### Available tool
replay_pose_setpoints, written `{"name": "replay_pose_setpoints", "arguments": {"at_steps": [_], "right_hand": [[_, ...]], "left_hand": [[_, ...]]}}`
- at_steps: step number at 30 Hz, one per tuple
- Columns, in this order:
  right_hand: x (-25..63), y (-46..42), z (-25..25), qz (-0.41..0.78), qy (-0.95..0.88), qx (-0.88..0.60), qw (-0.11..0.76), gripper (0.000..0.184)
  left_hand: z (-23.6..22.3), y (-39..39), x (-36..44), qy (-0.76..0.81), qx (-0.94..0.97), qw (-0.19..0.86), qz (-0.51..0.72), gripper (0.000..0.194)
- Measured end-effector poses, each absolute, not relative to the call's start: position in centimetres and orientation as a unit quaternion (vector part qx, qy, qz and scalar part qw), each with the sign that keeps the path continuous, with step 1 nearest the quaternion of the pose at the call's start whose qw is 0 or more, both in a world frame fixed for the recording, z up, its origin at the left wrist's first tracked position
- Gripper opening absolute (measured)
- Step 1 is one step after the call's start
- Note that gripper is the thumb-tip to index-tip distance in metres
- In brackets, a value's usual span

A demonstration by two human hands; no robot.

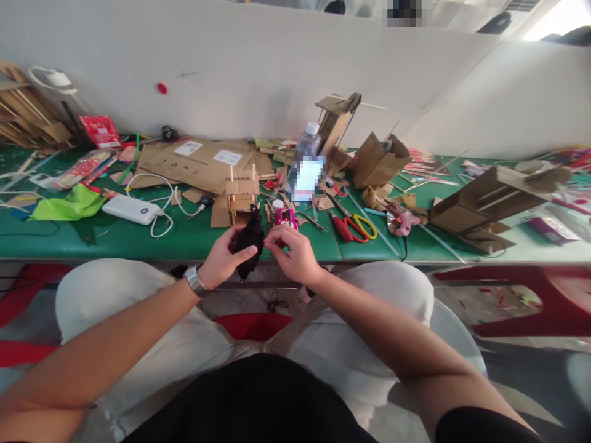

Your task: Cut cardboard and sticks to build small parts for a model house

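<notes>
My left hand (228, 261) is closed around a black bundle (249, 240), dark and crinkled, narrow at both ends, held upright at the table's front edge. Its thumb lies across the bundle's face. My right hand (293, 253) is at the bundle's right side, thumb and fingertips pinched together against its edge. Whatever sits between those fingertips is too small to make out. Just behind the bundle stands a small cardboard structure with wooden sticks (242, 194). A pink container with a white cap (285, 214) is partly hidden behind my right hand.
On the green table (198, 237) lie a white power bank (130, 209) with cables, flat cardboard (194, 163), red-handled pliers (342, 227), yellow-and-red scissors (362, 227) and a pink glue gun (404, 221). A clear bottle (308, 140), a lit screen (308, 177) and cardboard models (489, 200) stand behind and right.
</notes>
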State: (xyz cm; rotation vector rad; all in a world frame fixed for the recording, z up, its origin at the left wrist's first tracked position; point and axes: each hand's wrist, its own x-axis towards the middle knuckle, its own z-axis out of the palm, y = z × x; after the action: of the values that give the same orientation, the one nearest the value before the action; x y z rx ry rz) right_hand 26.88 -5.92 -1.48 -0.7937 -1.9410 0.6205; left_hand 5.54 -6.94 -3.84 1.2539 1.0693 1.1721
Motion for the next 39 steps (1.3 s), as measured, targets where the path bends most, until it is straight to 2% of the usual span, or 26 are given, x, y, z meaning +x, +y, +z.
{"name": "replay_pose_setpoints", "arguments": {"at_steps": [6,16,20,23,26,28,39], "right_hand": [[26.9,-6.0,-1.9,0.309,-0.772,-0.34,0.439,0.006],[26.7,-6.0,-2.6,0.369,-0.736,-0.364,0.435,0.012],[26.7,-5.9,-2.3,0.359,-0.724,-0.37,0.457,0.018],[26.8,-5.7,-1.9,0.361,-0.725,-0.378,0.448,0.029],[26.8,-5.7,-1.9,0.381,-0.746,-0.374,0.398,0.053],[26.7,-5.8,-2.1,0.389,-0.752,-0.372,0.382,0.06],[26.5,-5.7,-2.9,0.365,-0.704,-0.424,0.438,0.049]], "left_hand": [[-3.5,-7.0,5.7,0.443,0.519,0.55,0.481,0.068],[-3.9,-7.0,5.6,0.444,0.504,0.563,0.481,0.052],[-3.9,-7.0,5.7,0.398,0.413,0.648,0.502,0.051],[-3.6,-7.0,5.6,0.361,0.349,0.709,0.496,0.052],[-3.4,-7.2,5.7,0.353,0.346,0.726,0.479,0.052],[-3.5,-7.4,5.8,0.35,0.353,0.727,0.474,0.051],[-5.3,-6.8,5.7,0.315,0.452,0.706,0.445,0.058]]}}
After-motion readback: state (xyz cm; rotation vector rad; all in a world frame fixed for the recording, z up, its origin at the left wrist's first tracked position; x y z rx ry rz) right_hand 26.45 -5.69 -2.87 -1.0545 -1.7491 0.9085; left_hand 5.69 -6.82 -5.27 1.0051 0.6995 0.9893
